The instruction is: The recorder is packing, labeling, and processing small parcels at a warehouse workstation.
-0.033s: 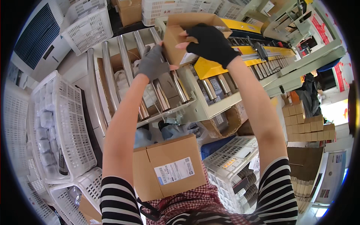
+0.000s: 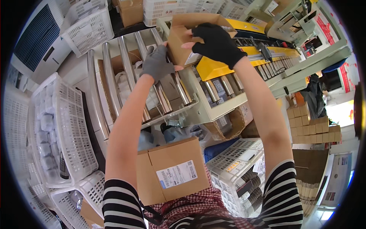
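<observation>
An open cardboard box (image 2: 176, 45) rests at the far end of the roller conveyor, beside the yellow guide. Against its left side lies my left hand (image 2: 157, 65) in a grey glove, thumb and fingers spread, fingertips bare. My right hand (image 2: 215, 44), in a black glove with bare fingertips, reaches over the box's near edge; its thumb and fingers close round the cardboard there. The right hand hides most of the inside of the box. Close to my body, a closed cardboard box (image 2: 146, 168) carries a white label (image 2: 177, 174).
Metal rollers (image 2: 110, 72) run left of the box, with an open carton (image 2: 105, 86) beneath them. A yellow-railed machine (image 2: 251, 51) extends right. White plastic crates (image 2: 76, 126) line the left; another crate (image 2: 225, 164) stands near right. Small boxes (image 2: 312, 129) are stacked farther right.
Both hands and the open box have shifted very slightly to the right. Their hold on it looks the same.
</observation>
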`<state>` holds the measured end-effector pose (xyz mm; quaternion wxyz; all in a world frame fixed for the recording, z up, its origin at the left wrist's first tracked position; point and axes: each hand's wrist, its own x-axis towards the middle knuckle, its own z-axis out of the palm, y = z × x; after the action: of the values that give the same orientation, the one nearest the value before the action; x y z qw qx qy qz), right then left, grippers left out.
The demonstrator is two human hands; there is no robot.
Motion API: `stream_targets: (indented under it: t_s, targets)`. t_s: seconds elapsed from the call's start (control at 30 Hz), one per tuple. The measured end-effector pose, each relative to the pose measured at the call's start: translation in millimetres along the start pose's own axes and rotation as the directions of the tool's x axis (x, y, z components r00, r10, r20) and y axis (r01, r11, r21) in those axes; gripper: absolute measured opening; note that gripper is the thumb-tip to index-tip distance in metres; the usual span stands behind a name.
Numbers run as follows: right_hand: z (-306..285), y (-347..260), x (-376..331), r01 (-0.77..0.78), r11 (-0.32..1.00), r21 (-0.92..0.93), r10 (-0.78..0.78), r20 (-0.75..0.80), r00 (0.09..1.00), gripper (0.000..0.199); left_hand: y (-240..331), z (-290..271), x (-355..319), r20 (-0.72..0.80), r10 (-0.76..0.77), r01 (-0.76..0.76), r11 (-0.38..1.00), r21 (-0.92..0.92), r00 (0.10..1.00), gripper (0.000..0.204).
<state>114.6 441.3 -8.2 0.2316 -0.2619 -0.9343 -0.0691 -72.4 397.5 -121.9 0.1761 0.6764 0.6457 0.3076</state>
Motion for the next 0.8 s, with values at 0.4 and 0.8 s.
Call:
stream_targets:
  t_s: [0.4,0.8]
  targets:
    - [-68,-161,-206,-0.472,0.757,0.452,0.426,0.206,0.881,0.033,12,-47,-195,-0.481,0.142,-0.105,0.989,0.102,0.865,0.048]
    - [25,-283,-315,-0.701,0.315,0.640,0.704,0.338,0.624,0.051,22,-32,-427,-0.237,-0.599,0.530,0.794,-0.296,0.765,0.033]
